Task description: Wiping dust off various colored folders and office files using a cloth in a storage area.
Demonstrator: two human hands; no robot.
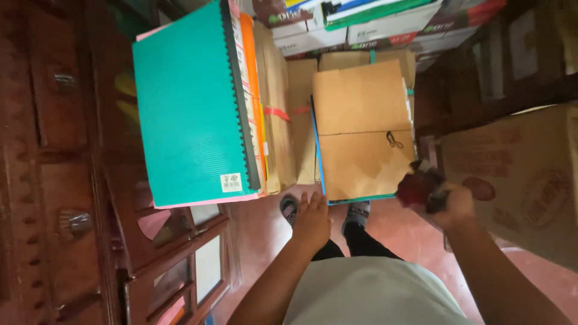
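Observation:
My left hand (311, 218) hangs open with fingers apart just below the front edge of a stack of brown paper-wrapped bundles (283, 114). It touches nothing that I can see. My right hand (453, 204) is closed around a dark red crumpled object (418, 185), held at the lower right corner of a brown cardboard folder (361, 132) tied with a black string. A large teal spiral-bound book (189, 102) lies on top of pink and orange folders at the left of the stack.
A dark wooden cabinet (60, 180) with glass-panel doors fills the left side. A big cardboard box (524, 180) stands at the right. White printed boxes (361, 24) are piled at the back. My feet (289, 207) stand on a reddish floor.

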